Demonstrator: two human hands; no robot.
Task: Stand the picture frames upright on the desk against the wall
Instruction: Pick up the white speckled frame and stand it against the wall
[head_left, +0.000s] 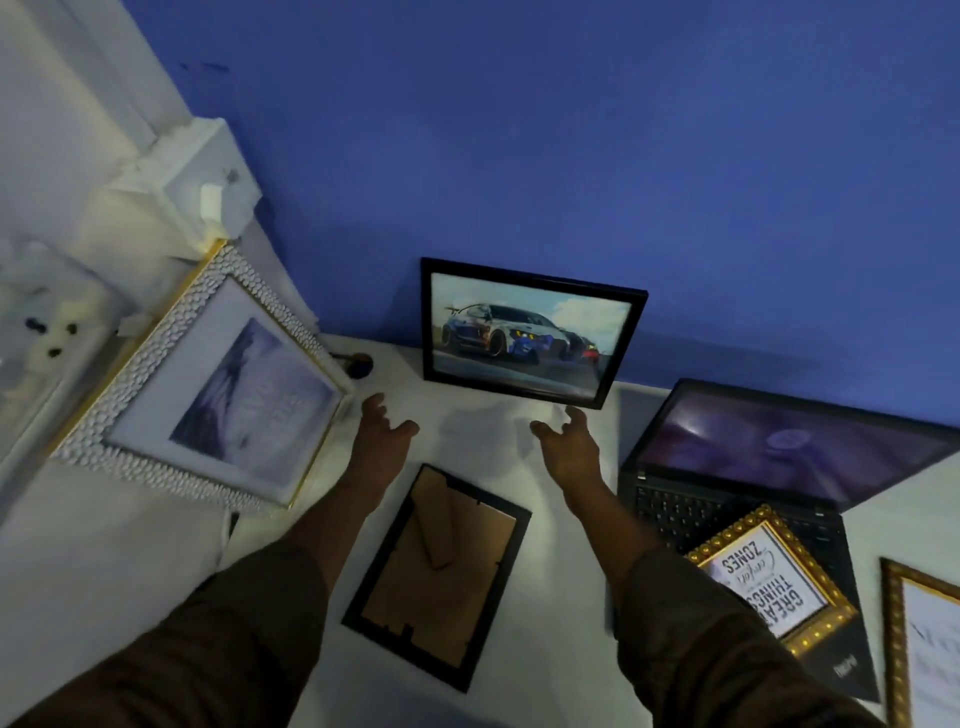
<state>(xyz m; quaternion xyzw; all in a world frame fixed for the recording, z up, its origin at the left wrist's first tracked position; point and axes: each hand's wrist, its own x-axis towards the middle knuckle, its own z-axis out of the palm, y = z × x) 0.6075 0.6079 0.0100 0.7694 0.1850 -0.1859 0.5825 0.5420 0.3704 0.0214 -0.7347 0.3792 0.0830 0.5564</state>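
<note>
White pebbled frame (208, 384), at 9 o'clock: leaning upright toward the left side, tilted. Looks bulky and probably heaviest; grip both side rails.

Left hand (382, 434): fingers spread wide, empty, hovering over the desk (467, 431) near the white frame's lower corner.

Car-picture frame (530, 332), at 12 o'clock: standing against the blue wall (571, 130), bottom edge on the desk. Thin black moulding, likely light; the glazed front may be fragile and slippery.

Black frame (439, 577), centre: lying face down, easel back showing. Light and stiff by the look; lift by its long edges, not the cardboard leg.

Right hand (569, 441): open, holding nothing, just below the car frame's lower right corner; contact unclear.

Gold beaded frame (774, 582), at 4 o'clock: flat on the laptop (737, 499). Another gold frame (924, 649) is cut off at the edge.
</note>
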